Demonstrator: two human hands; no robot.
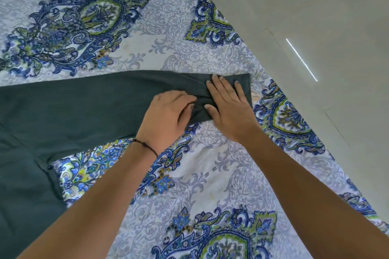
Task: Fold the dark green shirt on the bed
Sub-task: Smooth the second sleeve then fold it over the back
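The right hand [229,105] lies flat on the dark green shirt [73,109], palm down and fingers straight and slightly spread, pressing the outer end of its long sleeve [126,90] against the bed; it grasps nothing. Just beside it on the same sleeve, towards the shirt's body, the left hand [168,113] has its fingers curled, their tips tucked into a raised crease of cloth between the two hands and the thumb along the sleeve's near edge, so it appears to pinch a fold of the sleeve. A thin black cord bracelet [145,145] circles the left wrist, which crosses the near edge of the sleeve, and both bare forearms reach in from the near side. The shirt is spread flat on the patterned bedsheet [210,164]: its body fills the near-left part of the view and runs out of frame, while the sleeve stretches away from it to the right, ending close to the bed's edge. The sheet, pale grey with blue and green paisley medallions, shows on every side of the sleeve, beyond it and nearer than it. Past the sleeve's cuff end, over the bed's edge, is a pale tiled floor [315,6] with a thin bright streak of light [301,59] on it.
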